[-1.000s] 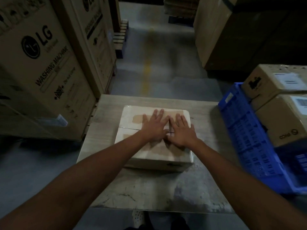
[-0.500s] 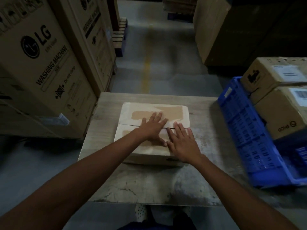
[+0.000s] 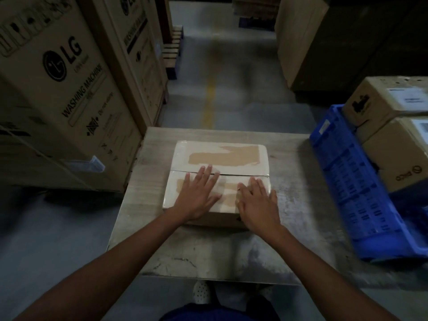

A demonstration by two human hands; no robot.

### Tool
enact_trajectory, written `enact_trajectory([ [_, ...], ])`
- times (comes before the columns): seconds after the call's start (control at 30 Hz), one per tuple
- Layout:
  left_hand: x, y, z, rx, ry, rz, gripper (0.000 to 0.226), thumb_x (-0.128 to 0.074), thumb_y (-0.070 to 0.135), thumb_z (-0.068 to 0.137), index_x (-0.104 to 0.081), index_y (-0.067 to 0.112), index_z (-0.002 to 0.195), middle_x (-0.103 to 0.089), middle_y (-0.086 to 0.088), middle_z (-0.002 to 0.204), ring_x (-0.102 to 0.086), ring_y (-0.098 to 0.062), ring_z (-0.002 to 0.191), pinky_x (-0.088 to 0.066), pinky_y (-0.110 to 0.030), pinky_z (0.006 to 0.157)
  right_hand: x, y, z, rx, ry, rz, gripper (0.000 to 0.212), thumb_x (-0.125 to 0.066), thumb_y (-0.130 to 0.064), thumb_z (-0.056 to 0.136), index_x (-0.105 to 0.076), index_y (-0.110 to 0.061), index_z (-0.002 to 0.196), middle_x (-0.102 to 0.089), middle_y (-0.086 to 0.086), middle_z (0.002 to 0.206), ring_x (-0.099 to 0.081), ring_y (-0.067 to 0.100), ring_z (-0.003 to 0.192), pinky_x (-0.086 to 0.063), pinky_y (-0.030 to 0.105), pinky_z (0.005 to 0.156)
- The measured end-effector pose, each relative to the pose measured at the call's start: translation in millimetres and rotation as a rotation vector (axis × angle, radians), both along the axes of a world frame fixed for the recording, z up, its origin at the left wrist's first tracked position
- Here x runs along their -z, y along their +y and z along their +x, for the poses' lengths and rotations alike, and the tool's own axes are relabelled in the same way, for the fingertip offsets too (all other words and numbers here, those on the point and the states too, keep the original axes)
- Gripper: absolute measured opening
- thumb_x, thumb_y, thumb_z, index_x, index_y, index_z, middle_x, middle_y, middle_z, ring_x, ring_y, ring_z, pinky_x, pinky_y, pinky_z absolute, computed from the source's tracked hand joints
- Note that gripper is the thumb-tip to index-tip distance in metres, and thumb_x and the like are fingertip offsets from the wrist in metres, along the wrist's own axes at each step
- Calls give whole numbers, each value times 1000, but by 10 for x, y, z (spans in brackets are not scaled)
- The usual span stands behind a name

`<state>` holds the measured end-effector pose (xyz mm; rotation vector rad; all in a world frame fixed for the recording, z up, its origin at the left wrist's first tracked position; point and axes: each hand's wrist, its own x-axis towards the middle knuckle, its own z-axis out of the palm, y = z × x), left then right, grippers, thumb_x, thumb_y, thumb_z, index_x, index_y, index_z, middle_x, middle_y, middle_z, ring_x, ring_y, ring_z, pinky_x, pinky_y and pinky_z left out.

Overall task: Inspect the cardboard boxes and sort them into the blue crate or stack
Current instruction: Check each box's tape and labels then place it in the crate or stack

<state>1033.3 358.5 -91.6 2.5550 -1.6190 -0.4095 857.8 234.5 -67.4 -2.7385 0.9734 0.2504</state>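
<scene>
Cardboard box (image 3: 222, 156) sits mid-table (image 3: 290, 181), long side running left-right, with the flap seam along the same axis. Both hands lie flat on the near flap. Left hand (image 3: 199, 198): fingers straight, slightly spread, tips reaching the seam. Right hand (image 3: 258, 205): beside it, fingers extended and close together, near the box's right edge. Neither hand grips; no fingers curl round an edge. The box lies directly under the fingers and extends away from them. Blue crate (image 3: 347, 181) sits just beside the table's right edge, with brown boxes (image 3: 379, 100) stacked in or behind it, can't tell which. Right hand is nearer the crate. Judgement: this is the inspection step, sort not yet done. A lift likely needs the hands moved out to the box's short left and right ends.
</scene>
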Motion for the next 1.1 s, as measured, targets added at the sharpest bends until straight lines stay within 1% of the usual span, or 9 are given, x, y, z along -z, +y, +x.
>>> enact_trajectory([
  [0.23, -24, 223, 247, -116, -68, 71, 86, -5, 72, 91, -4, 21, 160, 9, -10, 167, 9, -25, 154, 2, -49, 123, -106, 267, 224, 169, 122, -17, 57, -27, -44, 105, -16, -27, 159, -5, 21, 167, -1, 38, 154, -5, 68, 117],
  [0.33, -258, 77, 343, -124, -101, 21, 73, -38, 62, 98, -22, 21, 156, -23, -14, 162, -22, -32, 147, -24, -49, 118, -231, 127, 461, 125, 99, -49, 63, -41, -55, 99, -29, -22, 151, -21, 23, 161, -17, 43, 149, -13, 71, 115],
  [0.4, -373, -59, 477, -174, -122, -58, 75, -44, 63, 95, -26, 20, 155, -37, -16, 150, -36, -33, 136, -37, -47, 109, -227, 32, 628, 1, 71, -20, 79, -42, -67, 95, -21, -23, 156, -6, 20, 167, -6, 42, 153, -10, 68, 117],
  [0.5, -214, -85, 528, -110, -93, 44, 81, -28, 69, 97, -1, 26, 160, 2, -15, 167, 0, -34, 153, -9, -51, 123, -103, -33, 738, -127, 126, 35, 84, -27, -73, 96, -1, -26, 161, 14, 13, 168, 11, 36, 154, -5, 66, 120],
  [0.57, -70, -15, 503, -60, -78, 116, 77, -17, 70, 98, 10, 30, 158, 24, -10, 164, 21, -30, 151, 7, -51, 123, -72, -32, 742, -120, 148, 22, 85, -27, -74, 96, -3, -26, 162, 10, 13, 169, 6, 36, 155, -9, 67, 119],
  [0.7, -233, -171, 621, -30, -61, 178, 88, -31, 73, 94, 7, 27, 159, 21, -13, 164, 19, -32, 152, 6, -54, 122, -314, -151, 921, -154, 90, -58, 90, -57, -77, 81, -32, -27, 151, -27, 15, 158, -29, 38, 143, -30, 64, 111],
  [0.83, -374, -323, 842, 25, -52, 265, 118, -51, 85, 76, 10, 26, 159, 22, -8, 165, 18, -32, 152, 1, -58, 122, -340, -470, 1009, -167, 208, 104, 122, -68, -80, 70, -1, -33, 161, 18, 6, 168, 11, 36, 154, -8, 69, 118],
  [0.93, -385, -409, 891, 12, -56, 317, 123, -59, 83, 72, 6, 24, 160, 14, -9, 167, 8, -35, 153, -6, -58, 121, -230, -529, 994, -150, 239, 159, 123, -63, -84, 70, 7, -38, 159, 27, 2, 165, 19, 34, 153, -2, 71, 117],
  [1.1, -311, -539, 776, -87, 18, 82, 86, -36, 70, 95, 0, 26, 160, 9, -9, 168, 3, -32, 154, -7, -56, 122, -210, -651, 903, -42, 148, 175, 94, -48, -72, 91, 5, -37, 160, 24, 2, 167, 17, 31, 154, -3, 70, 118],
])
